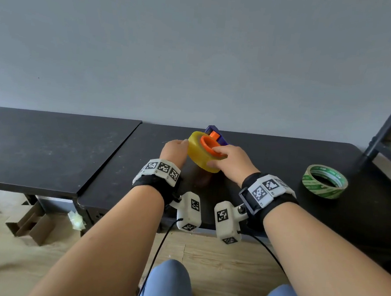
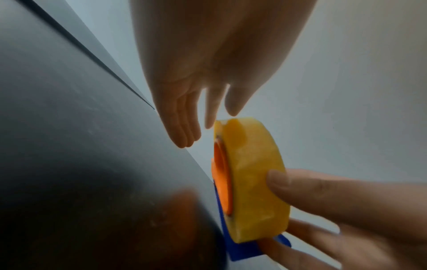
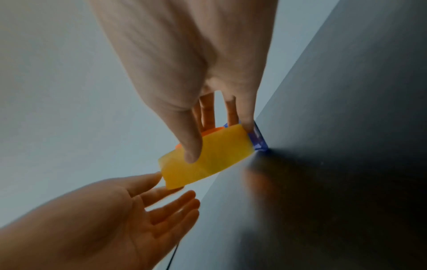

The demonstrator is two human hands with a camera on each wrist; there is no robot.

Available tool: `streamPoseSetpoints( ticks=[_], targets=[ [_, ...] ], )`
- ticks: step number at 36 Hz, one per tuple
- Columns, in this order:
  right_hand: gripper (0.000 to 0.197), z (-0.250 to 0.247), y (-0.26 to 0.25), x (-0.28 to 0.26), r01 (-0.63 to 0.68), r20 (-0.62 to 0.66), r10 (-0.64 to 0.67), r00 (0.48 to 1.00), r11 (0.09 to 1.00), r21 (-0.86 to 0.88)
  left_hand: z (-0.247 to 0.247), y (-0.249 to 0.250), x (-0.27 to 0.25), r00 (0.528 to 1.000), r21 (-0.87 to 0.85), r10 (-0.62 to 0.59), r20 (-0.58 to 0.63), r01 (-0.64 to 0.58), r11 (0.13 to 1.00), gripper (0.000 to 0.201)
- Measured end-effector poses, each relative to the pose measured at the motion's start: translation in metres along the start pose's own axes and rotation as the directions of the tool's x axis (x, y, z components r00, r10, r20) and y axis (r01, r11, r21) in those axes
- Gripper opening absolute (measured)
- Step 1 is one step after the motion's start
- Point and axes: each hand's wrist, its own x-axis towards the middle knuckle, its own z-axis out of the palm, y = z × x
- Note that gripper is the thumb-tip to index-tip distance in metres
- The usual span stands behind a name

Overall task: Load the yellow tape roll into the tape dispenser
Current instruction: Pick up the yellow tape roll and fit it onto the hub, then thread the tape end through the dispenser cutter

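Above the desk (image 1: 272, 155), right hand (image 1: 233, 162) grips yellow tape roll (image 1: 200, 154) on dispenser (image 1: 216, 135); left hand (image 1: 173, 151), fingers straight, touches it; the tilted roll could slip off.

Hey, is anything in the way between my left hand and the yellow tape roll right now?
Nothing visible. The left hand is open, its fingertips at the edge of the yellow tape roll, which already sits around the dispenser's orange hub. The right hand grips the roll from the other side.

The yellow tape roll (image 1: 202, 154) sat tilted on the orange hub (image 1: 210, 147) of the blue tape dispenser (image 1: 215, 133), above the black table.
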Motion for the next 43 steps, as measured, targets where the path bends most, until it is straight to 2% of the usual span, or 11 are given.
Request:
streamPoseSetpoints(
  ticks=[3,8,11,16,19,21,25,28,35,39,43],
  targets=[
    [0.035,-0.006,0.001,-0.004,-0.034,0.001,0.034,0.999,0.982,0.188,0.004,0.013,-0.007,0.994,-0.071,-0.074,0.081,0.080,0.994,0.041],
    [0.039,-0.016,0.008,-0.012,-0.125,0.018,0.128,0.992,0.924,0.360,0.012,0.023,-0.009,0.991,-0.183,-0.006,0.130,0.030,0.983,0.041],
    [0.042,-0.024,0.011,-0.015,-0.134,0.034,0.131,0.991,0.923,0.360,0.020,0.027,-0.013,0.992,-0.216,0.002,0.130,0.027,0.976,0.040],
    [0.050,-0.035,0.017,-0.013,-0.190,0.054,0.182,0.982,0.949,0.251,0.034,0.034,-0.020,0.982,-0.189,0.056,0.180,-0.022,0.982,0.022],
    [0.036,-0.040,0.016,-0.012,-0.234,0.037,0.232,0.972,0.951,0.202,0.044,0.037,-0.025,0.970,-0.093,0.124,0.210,-0.106,0.990,0.023],
    [0.034,-0.044,0.016,-0.010,-0.278,0.001,0.287,0.958,0.926,0.257,0.051,0.037,-0.029,0.959,-0.008,0.183,0.217,-0.186,0.983,0.022],
    [0.033,-0.052,0.022,-0.003,-0.337,-0.028,0.407,0.913,0.791,0.510,0.056,0.034,-0.035,0.945,0.059,0.248,0.213,-0.266,0.962,0.023],
    [0.031,-0.054,0.023,-0.005,-0.293,-0.055,0.387,0.921,0.775,0.560,0.054,0.032,-0.034,0.944,0.052,0.251,0.216,-0.268,0.962,0.024],
    [0.038,-0.053,0.008,0.003,-0.293,-0.046,0.357,0.933,0.827,0.480,0.051,0.032,-0.035,0.939,0.010,0.240,0.245,-0.250,0.968,0.016],
    [0.030,-0.051,-0.001,0.007,-0.314,-0.035,0.378,0.925,0.814,0.488,0.051,0.029,-0.034,0.945,-0.046,0.218,0.243,-0.214,0.976,0.025],
    [0.017,-0.051,-0.007,0.009,-0.331,-0.037,0.400,0.916,0.805,0.492,0.049,0.029,-0.033,0.945,-0.113,0.173,0.279,-0.146,0.983,0.019]
  ],
)
